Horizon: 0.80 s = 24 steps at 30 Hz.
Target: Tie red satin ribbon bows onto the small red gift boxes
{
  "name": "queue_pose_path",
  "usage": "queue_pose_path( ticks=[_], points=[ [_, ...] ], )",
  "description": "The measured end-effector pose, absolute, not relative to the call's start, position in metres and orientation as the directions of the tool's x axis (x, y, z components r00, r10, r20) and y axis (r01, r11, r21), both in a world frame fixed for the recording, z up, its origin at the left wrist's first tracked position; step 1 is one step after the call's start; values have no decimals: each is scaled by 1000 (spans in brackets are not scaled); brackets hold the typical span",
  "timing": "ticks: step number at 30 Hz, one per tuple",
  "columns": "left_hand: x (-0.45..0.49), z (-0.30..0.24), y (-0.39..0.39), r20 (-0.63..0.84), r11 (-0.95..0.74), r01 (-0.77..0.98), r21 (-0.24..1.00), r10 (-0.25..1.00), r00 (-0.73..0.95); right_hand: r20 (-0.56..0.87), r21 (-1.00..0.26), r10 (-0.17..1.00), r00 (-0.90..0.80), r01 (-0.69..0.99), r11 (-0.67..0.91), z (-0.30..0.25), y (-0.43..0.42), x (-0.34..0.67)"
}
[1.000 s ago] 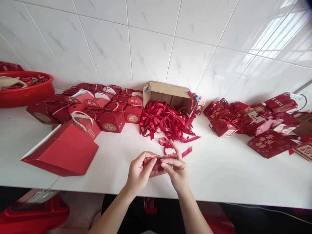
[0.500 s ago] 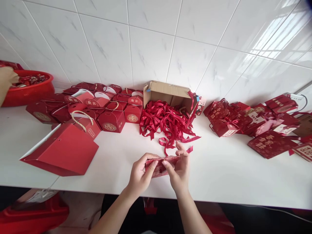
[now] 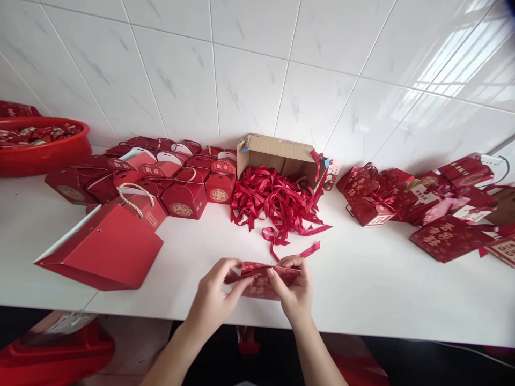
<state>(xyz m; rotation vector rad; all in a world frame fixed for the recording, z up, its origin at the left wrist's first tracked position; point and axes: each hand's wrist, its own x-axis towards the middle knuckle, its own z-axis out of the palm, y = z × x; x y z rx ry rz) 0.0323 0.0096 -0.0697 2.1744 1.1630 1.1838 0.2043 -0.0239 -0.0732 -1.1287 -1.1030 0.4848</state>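
Note:
Between my hands, low over the front of the table, is a red printed gift box [image 3: 263,284] with pale gold characters on its near face. My left hand [image 3: 219,287] grips its left end, thumb in front and fingers behind. My right hand [image 3: 296,287] closes on the right end, its thumb pressed on the top edge. Part of the box is hidden by my fingers. Just beyond lies a loose heap of red satin ribbons [image 3: 277,201], spilling from a cardboard box [image 3: 281,143]; one ribbon end reaches close to my right hand.
Several closed red gift boxes [image 3: 184,201] line the wall at left. A larger red bag-like box with rope handle [image 3: 108,241] lies in front of them. A red basin [image 3: 44,155] of wrapped sweets stands far left. More red boxes [image 3: 446,236] are piled at right.
My left hand has shifted slightly left and the box's printed face now tilts toward me, its top edges spread. My right fingers have curled down onto it. A gloved hand has left the basin.

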Motion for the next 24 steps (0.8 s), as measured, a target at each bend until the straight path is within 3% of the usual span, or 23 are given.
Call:
queue_pose_path(
  ticks=[2, 7, 12, 18, 24],
  points=[
    [9, -54, 8, 451, -563, 451, 693, 826, 338, 464, -886, 791, 399, 204, 417, -73, -27, 206],
    [-15, -12, 0, 583, -653, 268, 708, 755, 300, 568, -820, 792, 222, 226, 525, -63, -41, 204],
    [13, 0, -7, 409, -413, -4, 911, 902, 139, 701, -688, 711, 54, 310, 656, -48, -50, 197],
    [19, -4, -2, 246, -360, 70, 930, 753, 610, 704, -686, 708, 61, 317, 655, -47, -53, 203],
    [18, -3, -4, 197, -294, 27, 955, 702, 685, 695, -691, 716, 59, 331, 643, -50, -54, 208]
  ],
)
